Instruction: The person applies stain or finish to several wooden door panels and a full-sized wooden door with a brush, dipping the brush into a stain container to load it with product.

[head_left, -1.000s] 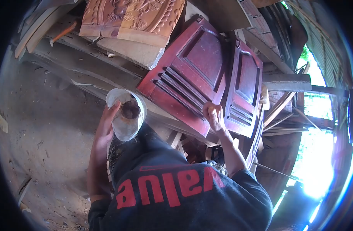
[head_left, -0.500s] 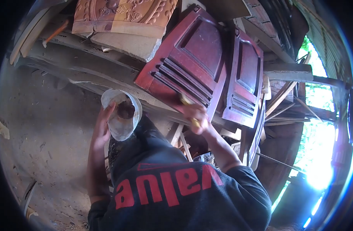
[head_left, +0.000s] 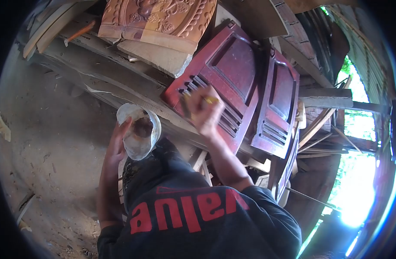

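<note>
Brush (head_left: 210, 100): yellow handle clenched in the right hand (head_left: 203, 113), which is blurred, its tip hidden against the slats just beyond the fingertips
Door panel (head_left: 232, 69): dark red, louvred, leaning on stacked timber under the right hand's fingers
Left hand (head_left: 116, 144): fingers wrapped round a plastic cup (head_left: 137, 131), grasping its side
Cup: cloudy, dark brown stain inside, well apart from the brush
Carved panel (head_left: 159, 19): orange, lying beyond both hands on the planks
Ground (head_left: 47, 142): dusty, beside the left hand
</note>
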A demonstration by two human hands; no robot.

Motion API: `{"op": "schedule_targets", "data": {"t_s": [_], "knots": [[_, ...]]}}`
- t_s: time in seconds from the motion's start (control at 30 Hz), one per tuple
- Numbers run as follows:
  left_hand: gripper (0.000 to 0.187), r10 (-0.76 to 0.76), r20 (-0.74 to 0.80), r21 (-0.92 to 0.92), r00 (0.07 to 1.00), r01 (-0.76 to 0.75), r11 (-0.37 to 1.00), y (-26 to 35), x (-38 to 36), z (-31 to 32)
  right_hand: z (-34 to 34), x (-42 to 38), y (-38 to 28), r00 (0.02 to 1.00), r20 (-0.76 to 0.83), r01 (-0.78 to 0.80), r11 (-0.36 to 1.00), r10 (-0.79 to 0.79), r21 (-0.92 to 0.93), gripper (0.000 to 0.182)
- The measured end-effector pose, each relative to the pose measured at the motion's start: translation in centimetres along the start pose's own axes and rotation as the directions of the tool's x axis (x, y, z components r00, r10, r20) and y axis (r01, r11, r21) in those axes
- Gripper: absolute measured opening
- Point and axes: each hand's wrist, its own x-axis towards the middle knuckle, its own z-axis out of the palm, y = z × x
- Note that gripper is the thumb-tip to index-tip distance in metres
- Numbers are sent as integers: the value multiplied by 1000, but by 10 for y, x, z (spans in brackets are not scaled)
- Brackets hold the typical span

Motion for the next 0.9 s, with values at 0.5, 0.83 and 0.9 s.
{"op": "schedule_targets", "data": {"t_s": [0.5,0.83,0.9], "knots": [[54,-50,102,106,994,39,994,6,34,36,-259,-127,-39,589,-804,-445,864,83,-236,29],[53,-64,45,58,997,62,996,15,29,35,-24,61,22,887,-297,-105,782,353,615,43],[52,-47,29,67,998,45,997,16,20,43,-3,60,28,791,-51,-441,626,609,643,49]]}}
